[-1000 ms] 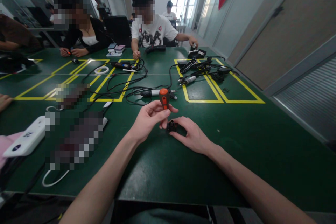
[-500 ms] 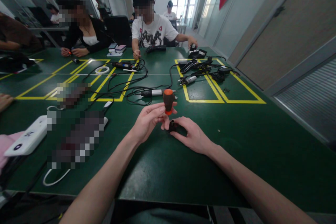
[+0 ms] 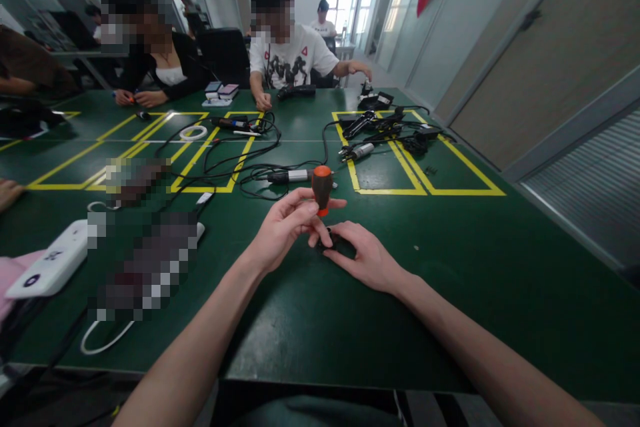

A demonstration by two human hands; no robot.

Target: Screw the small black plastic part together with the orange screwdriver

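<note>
My left hand [image 3: 285, 230] pinches an upright screwdriver with a black and orange handle [image 3: 321, 188], its tip pointing down. Just below it, my right hand [image 3: 364, 259] rests on the green table [image 3: 450, 267] with its fingers closed around a small black part [image 3: 334, 241], mostly hidden under the fingers. The two hands touch at the fingertips, near the middle of the table.
A tangle of black cables and a grey-tipped tool [image 3: 290, 176] lies just beyond my hands. More tools and chargers [image 3: 385, 127] sit in the yellow-taped box at the right. A white device [image 3: 47, 267] lies at the left. Two people sit across the table.
The screwdriver handle has turned in my left hand's fingers and shifted slightly right. My right hand stays on the black part. The person opposite has lifted a hand off the table.
</note>
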